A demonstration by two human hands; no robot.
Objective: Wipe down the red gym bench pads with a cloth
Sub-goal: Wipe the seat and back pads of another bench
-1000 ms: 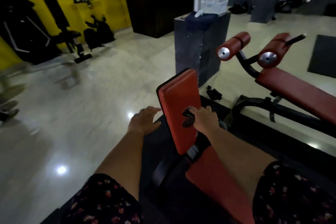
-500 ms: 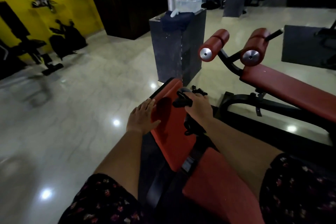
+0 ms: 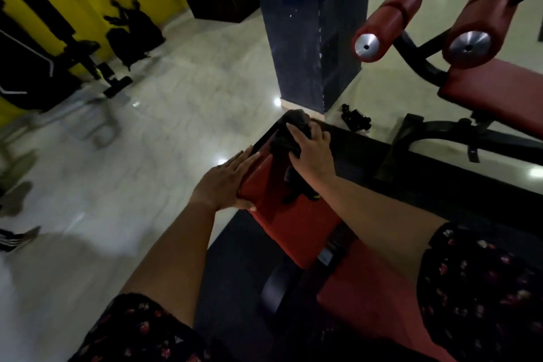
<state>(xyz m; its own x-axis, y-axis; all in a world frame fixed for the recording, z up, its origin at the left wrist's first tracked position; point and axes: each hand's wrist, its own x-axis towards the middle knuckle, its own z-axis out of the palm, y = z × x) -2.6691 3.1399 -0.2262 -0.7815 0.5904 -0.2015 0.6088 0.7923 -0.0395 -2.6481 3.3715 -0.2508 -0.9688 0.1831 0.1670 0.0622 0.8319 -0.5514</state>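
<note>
One red pad (image 3: 289,223) lies dead ahead, its long axis running away from the person and tilting upward. The right hand (image 3: 313,156) curls round the cloth (image 3: 297,124) at the far end. The left hand (image 3: 224,184) lies flat on the left edge, holding nothing. Glossy floor (image 3: 152,138) surrounds it, with a pillar (image 3: 305,50) just beyond.

Cloth (image 3: 289,135) on back pad (image 3: 282,214); seat pad (image 3: 367,303) nearer, pillar (image 3: 308,38) behind
</note>
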